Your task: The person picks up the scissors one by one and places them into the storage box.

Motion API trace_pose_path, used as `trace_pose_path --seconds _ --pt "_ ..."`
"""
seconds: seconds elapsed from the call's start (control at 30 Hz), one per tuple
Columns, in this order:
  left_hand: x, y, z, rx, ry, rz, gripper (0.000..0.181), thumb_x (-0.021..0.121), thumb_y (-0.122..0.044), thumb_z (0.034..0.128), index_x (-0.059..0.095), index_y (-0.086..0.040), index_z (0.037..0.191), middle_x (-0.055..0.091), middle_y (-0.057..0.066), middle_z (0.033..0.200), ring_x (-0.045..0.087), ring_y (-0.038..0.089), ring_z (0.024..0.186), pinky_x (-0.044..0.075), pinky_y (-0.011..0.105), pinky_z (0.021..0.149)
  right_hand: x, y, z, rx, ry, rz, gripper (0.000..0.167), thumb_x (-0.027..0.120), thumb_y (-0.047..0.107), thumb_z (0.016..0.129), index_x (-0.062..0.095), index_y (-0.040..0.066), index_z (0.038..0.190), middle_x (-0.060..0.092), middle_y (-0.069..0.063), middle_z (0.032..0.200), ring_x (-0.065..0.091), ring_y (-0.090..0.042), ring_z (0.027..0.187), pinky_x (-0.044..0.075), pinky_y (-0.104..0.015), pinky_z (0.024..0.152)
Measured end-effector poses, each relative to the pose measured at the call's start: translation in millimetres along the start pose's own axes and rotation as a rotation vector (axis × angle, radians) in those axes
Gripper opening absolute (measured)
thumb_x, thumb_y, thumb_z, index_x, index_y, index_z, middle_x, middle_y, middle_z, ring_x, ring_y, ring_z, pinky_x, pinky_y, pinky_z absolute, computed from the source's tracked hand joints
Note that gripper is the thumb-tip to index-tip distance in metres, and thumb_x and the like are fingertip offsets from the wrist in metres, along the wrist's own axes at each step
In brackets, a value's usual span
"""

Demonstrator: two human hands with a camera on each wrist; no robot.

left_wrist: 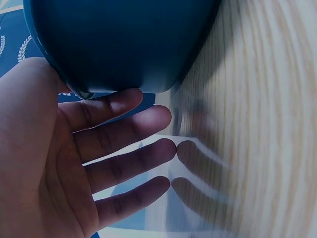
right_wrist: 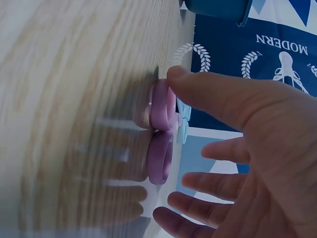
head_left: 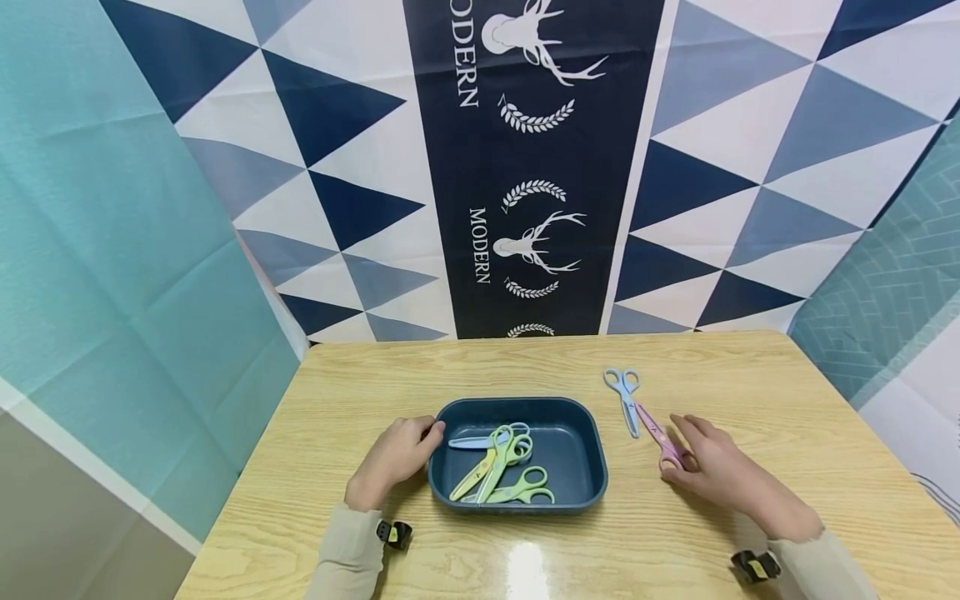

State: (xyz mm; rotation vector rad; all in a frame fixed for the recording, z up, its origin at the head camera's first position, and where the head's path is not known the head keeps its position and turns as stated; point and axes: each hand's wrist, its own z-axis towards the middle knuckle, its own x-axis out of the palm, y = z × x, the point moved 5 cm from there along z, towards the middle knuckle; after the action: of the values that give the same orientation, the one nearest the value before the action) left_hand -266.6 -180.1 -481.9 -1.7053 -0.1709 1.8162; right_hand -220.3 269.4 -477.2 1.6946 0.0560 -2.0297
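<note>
A pair of pink scissors lies on the counter right of centre in the lower half of the frame, its handle loops directed at my right hand. That hand is spread, its thumb at the upper loop in the right wrist view; I cannot tell whether they touch. The other fingers reach out loosely, holding nothing. The pink tips point up and left, close beside the blade of light blue scissors lying farther up the frame.

Left of these, at lower centre, sits a dark blue tray. Overlapping in its left half are blue scissors, yellow scissors and two green pairs. My left hand, well apart from my right, grips the tray's left rim, thumb over the edge, fingers outside.

The wood-grain counter fills the lower frame; behind it hangs a patterned cloth.
</note>
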Motion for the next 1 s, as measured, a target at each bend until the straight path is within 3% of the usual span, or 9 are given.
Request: trace_pose_path --seconds 0.27,0.47,0.6,0.7,0.83,1.0 --pt "0.1 -0.1 -0.1 0.012 -0.004 -0.003 0.041 0.045 -0.036 0.1100 0.054 -0.020 0.073 0.041 -0.007 0.058 0.041 0.008 0.049 0.037 0.024 0.054 -1.8 -2.9 2.6 0.024 -0.011 -0.028 0.078 0.091 0.022 0.076 0.054 -0.019 0.131 0.052 -0.048 0.124 0.056 -0.065 0.108 0.049 -0.069 0.088" --pt "-0.2 -1.5 -1.1 0.013 -0.001 -0.007 0.041 0.046 -0.035 0.1099 0.054 -0.020 0.072 0.040 -0.007 0.058 0.041 0.008 0.049 0.037 0.025 0.054 -2.6 -7.3 5.9 0.057 -0.048 -0.028 0.059 0.087 0.014 0.079 0.060 -0.021 0.118 0.058 -0.040 0.107 0.062 -0.051 0.092 0.054 -0.059 0.077" --pt "0.3 -1.0 -1.1 0.009 -0.002 -0.008 0.042 0.045 -0.036 0.1100 0.054 -0.020 0.072 0.040 -0.007 0.058 0.041 0.008 0.049 0.037 0.024 0.053 -2.1 -9.4 7.6 0.086 -0.066 -0.040 0.029 0.084 0.012 0.080 0.065 -0.009 0.087 0.059 -0.022 0.087 0.055 -0.032 0.076 0.047 -0.042 0.064" --pt "0.6 -0.7 -0.8 0.008 -0.002 -0.005 0.042 0.045 -0.036 0.1100 0.054 -0.020 0.072 0.040 -0.008 0.058 0.041 0.008 0.050 0.037 0.024 0.054 -0.2 -11.1 7.9 0.114 -0.043 -0.048 0.030 0.083 0.012 0.081 0.056 0.003 0.074 0.053 -0.013 0.079 0.046 -0.024 0.071 0.037 -0.036 0.061" --pt "0.7 -0.8 -0.4 0.011 -0.004 -0.009 0.042 0.045 -0.036 0.1099 0.054 -0.020 0.072 0.040 -0.007 0.058 0.041 0.008 0.051 0.038 0.025 0.055 -0.1 -14.4 8.9 0.145 -0.023 -0.021 0.030 0.082 0.012 0.082 0.055 0.004 0.073 0.050 -0.010 0.076 0.044 -0.023 0.069 0.035 -0.034 0.061" --pt "1.0 0.3 -0.6 0.011 -0.005 -0.013 0.042 0.046 -0.035 0.1099 0.054 -0.019 0.072 0.040 -0.007 0.058 0.041 0.008 0.050 0.037 0.025 0.054 -0.7 -23.5 13.6 0.204 0.012 0.070 0.024 0.082 0.015 0.084 0.063 -0.001 0.083 0.051 -0.005 0.074 0.043 -0.019 0.068 0.034 -0.033 0.060"
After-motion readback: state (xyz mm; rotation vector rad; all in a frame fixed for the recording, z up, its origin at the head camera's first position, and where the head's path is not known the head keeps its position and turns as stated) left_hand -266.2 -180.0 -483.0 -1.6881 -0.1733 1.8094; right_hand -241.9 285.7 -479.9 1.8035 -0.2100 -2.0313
